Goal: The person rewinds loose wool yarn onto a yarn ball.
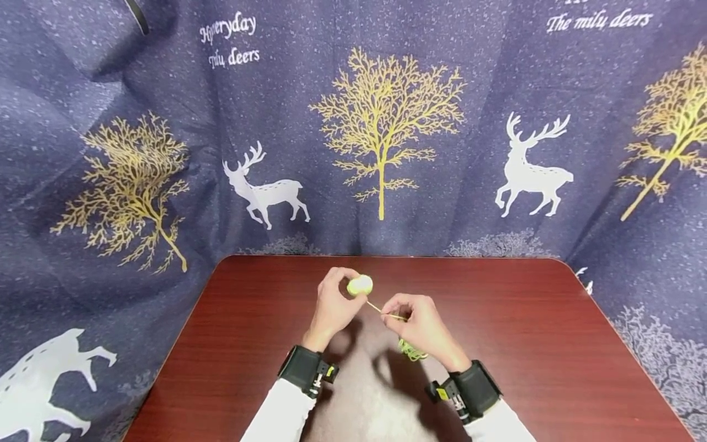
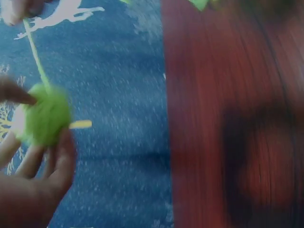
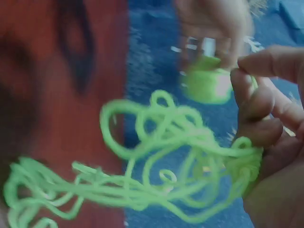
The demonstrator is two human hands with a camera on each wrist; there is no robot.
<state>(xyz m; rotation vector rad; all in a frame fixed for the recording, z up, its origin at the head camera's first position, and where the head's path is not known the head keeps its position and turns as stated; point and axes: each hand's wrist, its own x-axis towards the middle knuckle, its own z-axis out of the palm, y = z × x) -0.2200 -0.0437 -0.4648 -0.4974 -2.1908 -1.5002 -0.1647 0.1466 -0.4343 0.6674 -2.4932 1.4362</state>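
Head view: we see a small green ball of yarn (image 1: pixel 360 285) held up over the bench, between the bent fingers and thumb of the left hand (image 1: pixel 334 305). One thin string (image 1: pixel 374 307) goes from the ball to the right hand (image 1: pixel 418 322), and it looks quite straight. The right hand pinches the string with its thumb and pointing finger. Its other fingers curl in, and a messy bunch of loops (image 1: pixel 411 351) hangs by the palm. We cannot tell if the loops have a knot, as the wrist views are blurry.

To do this part well, we think we should hold the ball softly, so it does not get squashed or fall. We should pull the string just a little: too loose and it could flop, too tight and it could slip out of the pinch. We should let the loops out one at a time, so they do not snag.

Under both hands is the red-brown bench (image 1: pixel 237 344). Black bands (image 1: pixel 301 367) go round the wrists, next to white sleeves (image 1: pixel 280 412). Past the bench hangs a blue cloth (image 1: pixel 309 61) with deer and trees on it.
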